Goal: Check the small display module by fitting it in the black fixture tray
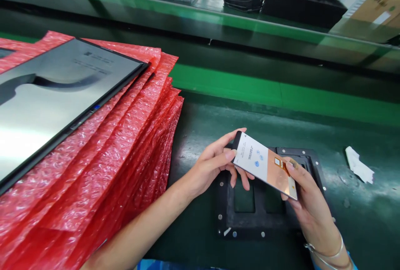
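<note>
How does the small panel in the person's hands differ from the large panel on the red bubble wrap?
Size: the small panel looks much smaller than the large panel, which runs out of the picture.
Support: the small panel is held by the left hand and right hand; the large panel lies on red bubble wrap.
Look: the small panel is white and copper-coloured; the large panel is shiny silver-grey.
Shared: both are flat, with small print.

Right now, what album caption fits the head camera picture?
Left hand and right hand hold a thin panel over a black frame.

Brt glare, lg. panel point(59, 105)
</note>
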`<state>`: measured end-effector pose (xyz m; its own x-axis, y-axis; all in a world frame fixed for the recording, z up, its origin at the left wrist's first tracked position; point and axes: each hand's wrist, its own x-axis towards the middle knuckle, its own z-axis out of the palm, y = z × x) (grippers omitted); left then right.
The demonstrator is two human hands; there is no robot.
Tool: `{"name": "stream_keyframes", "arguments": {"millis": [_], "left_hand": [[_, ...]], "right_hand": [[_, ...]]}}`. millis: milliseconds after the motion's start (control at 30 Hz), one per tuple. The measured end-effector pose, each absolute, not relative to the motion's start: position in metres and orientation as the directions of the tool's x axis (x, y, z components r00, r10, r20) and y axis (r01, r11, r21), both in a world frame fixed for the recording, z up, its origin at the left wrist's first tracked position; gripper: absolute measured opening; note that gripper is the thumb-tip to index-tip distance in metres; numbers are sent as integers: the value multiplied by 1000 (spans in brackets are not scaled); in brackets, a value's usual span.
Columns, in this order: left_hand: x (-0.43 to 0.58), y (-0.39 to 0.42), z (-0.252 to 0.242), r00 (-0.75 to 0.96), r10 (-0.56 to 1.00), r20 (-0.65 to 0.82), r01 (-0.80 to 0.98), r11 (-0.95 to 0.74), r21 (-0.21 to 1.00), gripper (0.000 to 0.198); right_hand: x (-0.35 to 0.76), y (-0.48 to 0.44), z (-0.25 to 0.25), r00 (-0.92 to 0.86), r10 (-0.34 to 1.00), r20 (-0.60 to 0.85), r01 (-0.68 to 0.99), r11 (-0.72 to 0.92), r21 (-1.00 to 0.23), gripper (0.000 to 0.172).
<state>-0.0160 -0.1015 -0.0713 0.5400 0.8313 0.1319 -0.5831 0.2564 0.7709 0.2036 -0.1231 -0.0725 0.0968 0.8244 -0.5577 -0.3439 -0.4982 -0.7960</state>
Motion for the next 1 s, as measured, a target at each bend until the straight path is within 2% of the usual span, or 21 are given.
{"name": "stream_keyframes", "arguments": {"millis": [300, 467, 600, 733, 867, 1000], "left_hand": [[-17, -97, -77, 535, 841, 80, -596, 308, 742, 57], [-19, -94, -81, 524, 849, 61, -591, 311, 745, 60], [-19, -92, -83, 513, 856, 65, -598, 302, 743, 59], [-20, -91, -84, 519, 854, 30, -582, 327, 744, 58], [-23, -89, -85, 496, 868, -3, -552, 318, 771, 57], [-23, -87, -86, 477, 878, -37, -540, 325, 776, 59]], "right_hand": [[198, -119, -65, 131, 797, -589, -364, -514, -777, 76], [201, -120, -67, 84, 796, -599, -450, -507, -736, 69], [206, -122, -75, 75, 840, -537, -396, -470, -789, 63], [207, -124, -78, 118, 819, -562, -392, -482, -784, 71], [206, -126, -81, 19, 891, -454, -332, -423, -843, 66], [205, -128, -82, -62, 922, -381, -343, -378, -860, 66]]}}
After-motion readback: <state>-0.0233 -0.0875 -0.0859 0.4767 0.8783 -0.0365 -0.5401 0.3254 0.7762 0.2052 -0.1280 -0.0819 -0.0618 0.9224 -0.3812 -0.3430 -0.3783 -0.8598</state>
